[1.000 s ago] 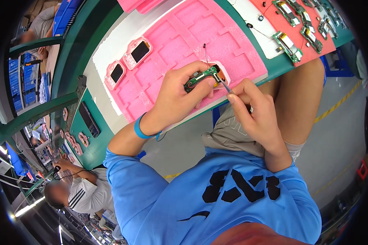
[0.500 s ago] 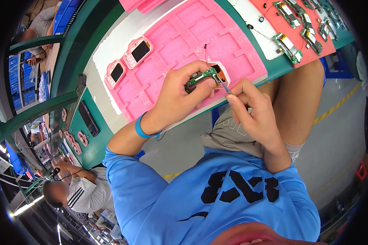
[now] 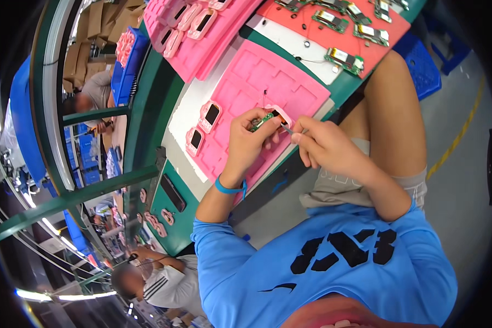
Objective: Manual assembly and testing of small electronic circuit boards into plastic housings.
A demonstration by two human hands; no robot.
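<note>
The left hand (image 3: 246, 139) pinches a green rectangular circuit board (image 3: 262, 122); the right hand (image 3: 325, 143) grips a slim grey metal tool (image 3: 288, 130), tip near the board. Beneath the left hand lies a pink moulded-foam tray (image 3: 296, 74) on the green desk (image 3: 341, 91). Left of both hands sit two pink plastic casings (image 3: 204, 121) with black screens.

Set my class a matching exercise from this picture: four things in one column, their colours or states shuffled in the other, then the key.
1. Left hand
2. Right hand
3. Wristband
4. Foam tray under the left hand

A. Pink
B. Holding a thin tool
C. Blue
D. Holding a green circuit board

Pairs: 1-D; 2-B; 3-C; 4-A
</note>
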